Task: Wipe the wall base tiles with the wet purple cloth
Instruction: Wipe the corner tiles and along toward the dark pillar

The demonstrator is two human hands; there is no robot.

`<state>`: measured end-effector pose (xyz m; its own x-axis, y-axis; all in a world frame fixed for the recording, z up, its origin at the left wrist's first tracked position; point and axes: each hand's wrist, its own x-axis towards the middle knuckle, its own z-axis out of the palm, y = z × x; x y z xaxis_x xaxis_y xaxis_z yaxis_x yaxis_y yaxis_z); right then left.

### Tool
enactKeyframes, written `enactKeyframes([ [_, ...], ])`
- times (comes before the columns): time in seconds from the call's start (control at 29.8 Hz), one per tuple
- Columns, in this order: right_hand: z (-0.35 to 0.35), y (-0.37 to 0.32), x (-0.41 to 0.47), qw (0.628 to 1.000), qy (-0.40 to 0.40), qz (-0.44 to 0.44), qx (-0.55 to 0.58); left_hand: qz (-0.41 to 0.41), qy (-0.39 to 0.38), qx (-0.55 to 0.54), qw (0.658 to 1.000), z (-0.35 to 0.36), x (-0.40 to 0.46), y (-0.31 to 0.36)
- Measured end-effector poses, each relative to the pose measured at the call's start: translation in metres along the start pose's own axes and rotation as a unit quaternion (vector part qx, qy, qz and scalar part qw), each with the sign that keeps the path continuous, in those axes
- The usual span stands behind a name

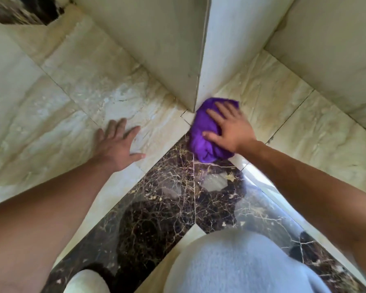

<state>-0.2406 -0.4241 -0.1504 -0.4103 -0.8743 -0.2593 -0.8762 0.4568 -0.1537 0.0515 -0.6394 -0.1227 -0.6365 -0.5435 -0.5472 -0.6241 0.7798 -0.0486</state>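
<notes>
A bunched purple cloth (203, 134) lies on the floor right at the foot of a projecting wall corner (195, 89). My right hand (228, 127) presses flat on top of it, fingers spread over the fabric toward the pale base tile (207, 60) on the corner's right face. My left hand (118, 144) rests palm down on the cream floor tile (89, 98) to the left, fingers apart, holding nothing.
A dark veined marble strip (178, 197) runs from the corner toward me. My knees in light grey trousers (237, 265) fill the bottom. Another wall (330, 39) closes the right side; a dark floor patch (23, 9) sits at the top left.
</notes>
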Motion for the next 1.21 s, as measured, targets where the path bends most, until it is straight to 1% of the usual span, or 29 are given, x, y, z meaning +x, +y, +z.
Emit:
enactKeyframes([
  [0.07, -0.002, 0.005, 0.015, 0.994, 0.028, 0.101, 0.012, -0.015, -0.01, 0.001, 1.0, -0.002, 0.001, -0.01],
  [0.13, 0.0, -0.012, 0.029, 0.986, 0.043, 0.159, 0.031, -0.025, -0.029, -0.005, 0.999, 0.001, 0.0, -0.024],
  [0.2, 0.001, -0.034, 0.029, 0.978, 0.042, 0.194, 0.061, -0.023, -0.048, -0.025, 0.998, 0.005, 0.003, -0.03],
  [0.27, 0.01, -0.068, 0.012, 0.982, 0.037, 0.174, 0.057, -0.02, -0.057, -0.041, 0.997, 0.007, 0.003, -0.033],
  [0.4, 0.027, -0.138, -0.035, 0.995, 0.02, 0.083, 0.052, -0.014, -0.075, -0.06, 0.995, 0.009, 0.002, -0.033],
  [0.5, 0.02, -0.157, -0.029, 0.996, -0.003, 0.093, 0.017, 0.005, -0.073, -0.064, 0.995, 0.005, 0.001, -0.04],
  [0.57, 0.014, -0.158, -0.021, 0.99, -0.012, 0.141, -0.016, 0.027, -0.05, -0.042, 0.997, 0.0, 0.0, -0.049],
  [0.64, 0.008, -0.153, -0.016, 0.971, -0.021, 0.239, -0.015, 0.042, -0.043, -0.029, 0.998, -0.004, -0.004, -0.056],
  [0.71, -0.006, -0.14, -0.008, 0.942, -0.03, 0.334, 0.026, 0.042, -0.04, -0.034, 0.998, -0.004, -0.009, -0.06],
  [0.74, -0.019, -0.134, -0.005, 0.929, -0.053, 0.364, 0.052, 0.04, -0.038, -0.035, 0.998, -0.003, -0.011, -0.062],
  [0.77, -0.032, -0.13, -0.002, 0.923, -0.081, 0.372, 0.065, 0.04, -0.034, -0.034, 0.998, -0.003, -0.014, -0.064],
  [0.81, -0.043, -0.126, 0.0, 0.926, -0.098, 0.36, 0.053, 0.039, -0.026, -0.033, 0.998, -0.001, -0.015, -0.066],
  [0.84, -0.051, -0.126, -0.003, 0.938, -0.099, 0.33, 0.02, 0.035, -0.016, -0.03, 0.999, 0.001, -0.016, -0.069],
  [0.87, -0.054, -0.129, -0.007, 0.96, -0.068, 0.272, -0.024, 0.027, -0.004, -0.028, 0.999, 0.002, -0.016, -0.072],
  [0.91, -0.052, -0.132, -0.016, 0.981, 0.003, 0.186, -0.05, 0.019, 0.007, -0.025, 0.999, 0.002, -0.015, -0.074],
  [0.94, -0.045, -0.136, -0.025, 0.994, 0.066, 0.07, -0.049, 0.015, 0.017, -0.019, 1.0, 0.0, -0.014, -0.075],
  [0.97, -0.032, -0.136, -0.03, 0.994, 0.084, -0.057, -0.041, 0.015, 0.021, -0.016, 1.0, 0.0, -0.012, -0.077],
  [1.01, -0.018, -0.128, -0.03, 0.983, 0.076, -0.158, -0.049, 0.018, 0.021, -0.015, 1.0, -0.001, -0.011, -0.078],
  [1.04, -0.008, -0.116, -0.024, 0.974, 0.056, -0.21, -0.063, 0.022, 0.019, -0.016, 0.999, -0.002, -0.01, -0.08],
  [1.11, 0.009, -0.094, -0.005, 0.974, 0.019, -0.208, -0.084, 0.028, 0.006, -0.012, 1.0, 0.002, -0.003, -0.087],
  [1.18, 0.018, -0.087, 0.007, 0.976, 0.021, -0.19, -0.101, 0.036, 0.006, -0.005, 0.999, 0.01, 0.001, -0.094],
  [1.21, 0.022, -0.093, 0.011, 0.981, 0.032, -0.172, -0.089, 0.037, 0.012, -0.009, 0.999, 0.014, 0.003, -0.097],
])
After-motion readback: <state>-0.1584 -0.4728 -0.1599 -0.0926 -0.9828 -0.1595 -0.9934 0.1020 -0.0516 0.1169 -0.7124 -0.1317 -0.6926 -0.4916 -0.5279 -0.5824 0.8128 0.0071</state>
